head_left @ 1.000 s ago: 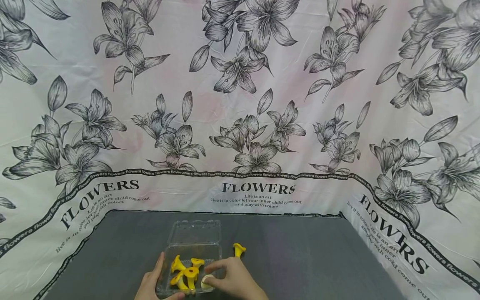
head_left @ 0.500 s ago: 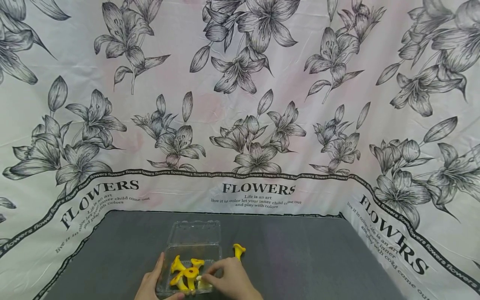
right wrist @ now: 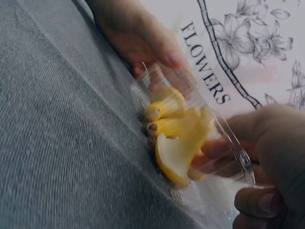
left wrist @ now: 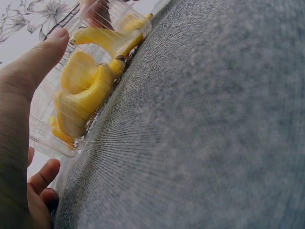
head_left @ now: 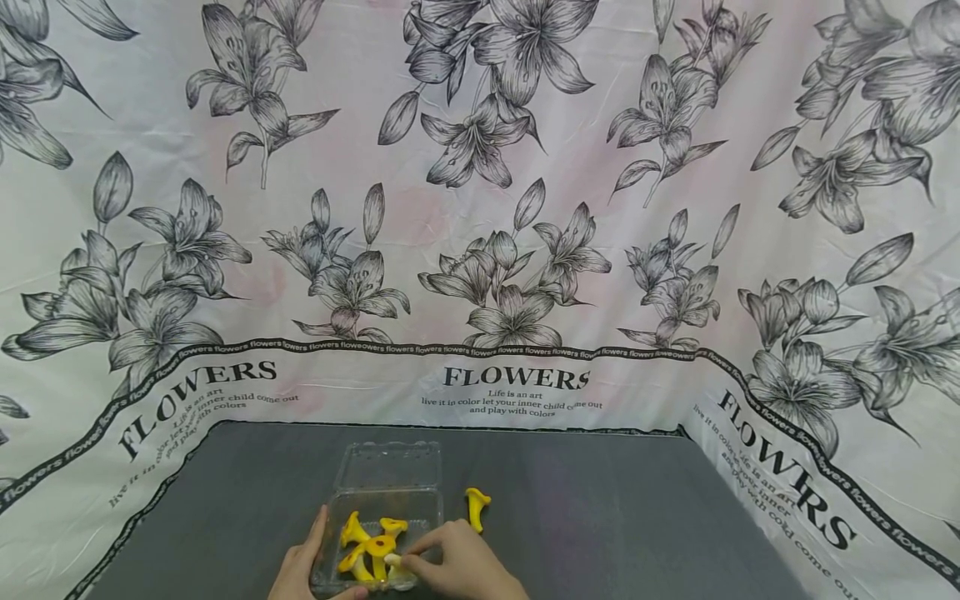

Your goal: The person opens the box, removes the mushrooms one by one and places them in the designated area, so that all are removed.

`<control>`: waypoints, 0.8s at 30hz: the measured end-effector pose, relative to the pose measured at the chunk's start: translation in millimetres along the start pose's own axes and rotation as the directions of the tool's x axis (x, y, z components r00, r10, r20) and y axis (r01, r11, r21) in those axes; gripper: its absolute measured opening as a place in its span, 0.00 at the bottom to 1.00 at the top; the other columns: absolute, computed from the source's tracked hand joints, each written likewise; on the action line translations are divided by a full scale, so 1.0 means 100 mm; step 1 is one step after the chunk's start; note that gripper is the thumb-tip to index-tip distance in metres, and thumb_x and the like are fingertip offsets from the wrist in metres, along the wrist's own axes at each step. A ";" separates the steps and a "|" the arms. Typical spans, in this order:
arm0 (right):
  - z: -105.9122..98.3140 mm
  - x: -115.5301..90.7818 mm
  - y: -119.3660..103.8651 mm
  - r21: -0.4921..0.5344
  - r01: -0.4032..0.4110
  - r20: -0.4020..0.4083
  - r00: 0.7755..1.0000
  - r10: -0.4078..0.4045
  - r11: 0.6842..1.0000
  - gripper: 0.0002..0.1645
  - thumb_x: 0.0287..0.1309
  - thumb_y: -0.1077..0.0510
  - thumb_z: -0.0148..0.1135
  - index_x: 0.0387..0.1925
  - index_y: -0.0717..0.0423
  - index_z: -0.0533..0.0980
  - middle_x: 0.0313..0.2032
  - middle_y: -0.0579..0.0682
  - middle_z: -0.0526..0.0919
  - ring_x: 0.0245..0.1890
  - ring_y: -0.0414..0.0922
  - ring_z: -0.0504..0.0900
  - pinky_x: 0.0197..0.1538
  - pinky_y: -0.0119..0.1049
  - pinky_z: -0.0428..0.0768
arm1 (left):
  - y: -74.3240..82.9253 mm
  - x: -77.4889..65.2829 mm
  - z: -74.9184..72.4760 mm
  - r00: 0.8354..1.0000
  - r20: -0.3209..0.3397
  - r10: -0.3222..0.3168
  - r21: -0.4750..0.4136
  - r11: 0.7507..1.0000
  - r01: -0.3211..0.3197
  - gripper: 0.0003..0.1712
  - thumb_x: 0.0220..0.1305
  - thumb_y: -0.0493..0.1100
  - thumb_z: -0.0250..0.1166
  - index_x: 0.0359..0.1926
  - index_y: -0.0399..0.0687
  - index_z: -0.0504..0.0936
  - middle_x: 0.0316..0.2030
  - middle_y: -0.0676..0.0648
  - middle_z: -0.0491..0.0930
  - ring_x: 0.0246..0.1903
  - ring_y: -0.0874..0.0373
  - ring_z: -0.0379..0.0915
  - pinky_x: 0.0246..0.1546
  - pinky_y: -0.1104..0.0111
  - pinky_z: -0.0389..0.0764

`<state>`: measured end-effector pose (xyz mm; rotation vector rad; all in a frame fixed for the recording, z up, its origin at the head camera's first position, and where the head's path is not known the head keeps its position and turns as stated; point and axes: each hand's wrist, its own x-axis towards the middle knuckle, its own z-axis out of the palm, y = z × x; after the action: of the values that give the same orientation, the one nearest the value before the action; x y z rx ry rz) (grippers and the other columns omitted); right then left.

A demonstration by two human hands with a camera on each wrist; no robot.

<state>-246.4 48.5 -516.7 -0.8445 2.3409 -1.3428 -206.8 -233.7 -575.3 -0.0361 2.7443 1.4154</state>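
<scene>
Clear box sat before tabletop's back edge. Half-open left hand gripped left edge; nearly closed right hand pinched pale piece inside, beside yellow mushrooms.

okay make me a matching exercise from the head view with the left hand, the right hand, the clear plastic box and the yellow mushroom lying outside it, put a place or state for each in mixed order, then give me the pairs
Column one
1. left hand
2. right hand
3. clear plastic box
4. loose yellow mushroom

Column two
A. lid open, other mushrooms inside
B. on the grey cloth, right of the box
C. touching the box's left side
D. partly inside the box

Pairs: 1-C, 2-D, 3-A, 4-B
</scene>
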 end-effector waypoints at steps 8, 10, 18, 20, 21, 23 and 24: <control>0.03 0.05 -0.10 -0.223 -0.047 -0.100 0.995 0.025 0.974 0.09 0.63 0.63 0.69 0.41 0.56 0.93 0.35 0.43 0.93 0.09 0.32 0.63 0.16 0.25 0.63 | -0.02 -0.02 0.01 0.986 -0.013 0.168 -0.023 0.985 -0.169 0.65 0.62 0.51 0.75 0.81 0.22 0.43 0.33 0.39 0.75 0.31 0.58 0.67 0.35 0.60 0.74; 0.03 0.06 -0.18 -0.293 -0.085 -0.109 0.993 0.055 0.952 0.10 0.59 0.65 0.69 0.40 0.56 0.93 0.36 0.45 0.93 0.14 0.33 0.73 0.19 0.27 0.72 | -0.02 -0.03 0.02 0.982 -0.018 0.186 -0.027 0.982 -0.186 0.65 0.62 0.51 0.75 0.81 0.22 0.43 0.30 0.44 0.72 0.29 0.60 0.64 0.34 0.63 0.70; 0.09 0.16 -0.43 -0.482 -0.223 -0.112 0.975 0.193 0.847 0.22 0.56 0.66 0.71 0.11 0.59 0.73 0.11 0.39 0.60 0.15 0.35 0.53 0.19 0.30 0.56 | -0.05 -0.03 0.04 0.971 -0.053 0.232 -0.029 0.972 -0.234 0.65 0.61 0.49 0.76 0.80 0.21 0.45 0.25 0.52 0.65 0.26 0.65 0.59 0.32 0.67 0.65; 0.11 0.18 -0.46 -0.538 -0.245 -0.120 0.969 0.214 0.807 0.26 0.54 0.65 0.72 0.08 0.53 0.69 0.10 0.36 0.57 0.14 0.35 0.52 0.18 0.30 0.55 | -0.05 -0.03 0.03 0.972 -0.053 0.231 -0.032 0.972 -0.233 0.65 0.60 0.49 0.77 0.80 0.21 0.45 0.24 0.53 0.63 0.24 0.65 0.57 0.31 0.68 0.64; 0.12 0.19 -0.47 -0.555 -0.250 -0.122 0.968 0.220 0.794 0.29 0.53 0.65 0.72 0.07 0.51 0.65 0.10 0.38 0.52 0.15 0.37 0.49 0.19 0.31 0.52 | -0.05 -0.03 0.03 0.973 -0.050 0.224 -0.031 0.974 -0.225 0.66 0.59 0.49 0.77 0.80 0.21 0.45 0.24 0.52 0.63 0.24 0.65 0.58 0.31 0.68 0.64; 0.13 0.21 -0.49 -0.596 -0.263 -0.125 0.964 0.236 0.759 0.29 0.52 0.65 0.73 0.07 0.50 0.65 0.10 0.39 0.54 0.14 0.38 0.52 0.18 0.32 0.56 | -0.05 -0.02 0.02 0.979 -0.044 0.199 -0.022 0.980 -0.200 0.66 0.59 0.50 0.77 0.81 0.22 0.45 0.27 0.49 0.68 0.26 0.63 0.61 0.33 0.66 0.68; 0.13 0.22 -0.49 -0.616 -0.266 -0.127 0.963 0.240 0.741 0.27 0.52 0.64 0.74 0.07 0.50 0.68 0.10 0.39 0.58 0.14 0.38 0.57 0.18 0.32 0.61 | -0.05 -0.03 0.02 0.981 -0.043 0.188 -0.011 0.982 -0.189 0.66 0.60 0.51 0.77 0.81 0.23 0.45 0.31 0.45 0.73 0.29 0.61 0.64 0.35 0.64 0.71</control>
<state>-240.2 6.6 -480.6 -0.6147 2.8520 -0.4436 -204.0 -234.8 -579.9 0.2016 2.8365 1.4950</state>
